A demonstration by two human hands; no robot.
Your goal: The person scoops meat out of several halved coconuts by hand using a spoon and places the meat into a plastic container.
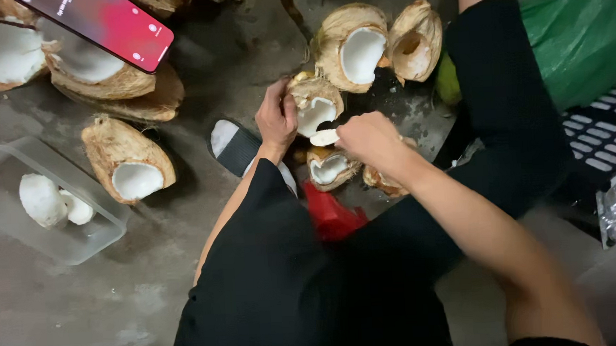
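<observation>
Your left hand (277, 118) clamps coconut half (316, 104), centre frame, husk brown, flesh white, cup facing you. Your right hand (368, 138), closed, grips white flesh piece (324, 138) at coconut's 6 o'clock. Plastic container (16, 230) at 8 o'clock.

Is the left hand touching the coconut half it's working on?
Touching. The head view shows the left hand gripping the husk edge of the coconut half, fingers wrapped on its rim with no gap.

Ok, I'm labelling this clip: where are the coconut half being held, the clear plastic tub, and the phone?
coconut half (317, 114), head view, on its white flesh.
clear plastic tub (107, 225), head view, on its near rim.
phone (107, 23), head view, on its red screen.
</observation>
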